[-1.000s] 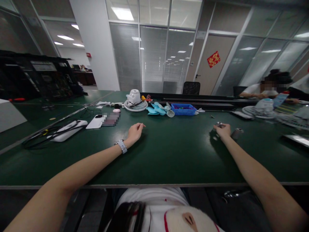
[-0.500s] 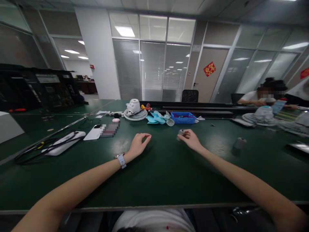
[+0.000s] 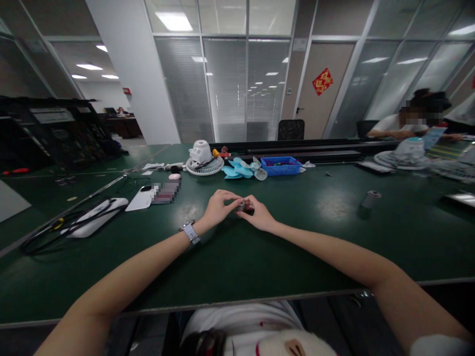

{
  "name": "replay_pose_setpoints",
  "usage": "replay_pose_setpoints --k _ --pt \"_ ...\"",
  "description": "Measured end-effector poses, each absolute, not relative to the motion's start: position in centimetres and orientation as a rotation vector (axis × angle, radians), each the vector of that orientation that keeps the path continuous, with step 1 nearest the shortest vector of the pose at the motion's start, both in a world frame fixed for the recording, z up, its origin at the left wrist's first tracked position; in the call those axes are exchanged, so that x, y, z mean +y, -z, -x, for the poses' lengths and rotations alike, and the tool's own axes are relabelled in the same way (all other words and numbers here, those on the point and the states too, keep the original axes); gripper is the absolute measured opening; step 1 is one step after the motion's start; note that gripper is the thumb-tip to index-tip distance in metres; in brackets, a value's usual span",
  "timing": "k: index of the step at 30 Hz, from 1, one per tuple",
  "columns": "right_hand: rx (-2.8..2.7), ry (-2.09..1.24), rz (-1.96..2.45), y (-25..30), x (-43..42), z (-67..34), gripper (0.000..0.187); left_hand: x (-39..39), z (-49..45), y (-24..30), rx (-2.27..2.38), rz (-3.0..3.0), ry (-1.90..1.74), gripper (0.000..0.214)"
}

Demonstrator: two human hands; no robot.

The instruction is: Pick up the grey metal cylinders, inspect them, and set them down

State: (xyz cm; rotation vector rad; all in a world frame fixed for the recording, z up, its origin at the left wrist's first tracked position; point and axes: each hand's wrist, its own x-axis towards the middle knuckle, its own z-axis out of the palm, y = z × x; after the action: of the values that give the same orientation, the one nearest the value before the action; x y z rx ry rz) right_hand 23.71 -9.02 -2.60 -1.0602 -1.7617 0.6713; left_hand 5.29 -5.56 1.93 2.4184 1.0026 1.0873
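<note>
In front of me, a small grey metal cylinder [image 3: 241,206] is held just over the green table. My right hand [image 3: 261,213] pinches it between thumb and fingers from the right. From the left, my left hand [image 3: 218,208] has its thumb and fingertips closed at the cylinder's upper part; the fingers partly hide it. A similar grey metal cylinder [image 3: 371,200] stands on the table farther right, away from both hands.
Behind my hands are blue fan blades [image 3: 238,169], a blue tray [image 3: 281,166] of small parts and a white fan part [image 3: 202,158]. Phones [image 3: 140,199] and a white device with black cable [image 3: 97,217] lie left. A person [image 3: 401,126] sits far right.
My right hand has carried the cylinder leftward to my left hand, whose fingers now meet it. The camera view has tilted slightly downward.
</note>
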Motion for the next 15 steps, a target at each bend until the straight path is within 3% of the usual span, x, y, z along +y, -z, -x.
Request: replay_pose_setpoints --k 4,10,15 --pt "-1.766 -0.651 1.063 2.6 -9.0 -23.8 0.035 -5.2 -4.7 -1.5 1.125 -2.293 -1.223 0.033" --pt "-1.744 -0.671 1.072 2.5 -9.3 -23.4 0.036 -3.9 -2.1 1.2 1.180 -2.419 -0.858 0.029" --pt "-1.531 -0.793 1.104 1.8 -7.9 -27.0 0.041 -3.7 -1.7 2.5 1.248 -2.517 -0.758 0.029"
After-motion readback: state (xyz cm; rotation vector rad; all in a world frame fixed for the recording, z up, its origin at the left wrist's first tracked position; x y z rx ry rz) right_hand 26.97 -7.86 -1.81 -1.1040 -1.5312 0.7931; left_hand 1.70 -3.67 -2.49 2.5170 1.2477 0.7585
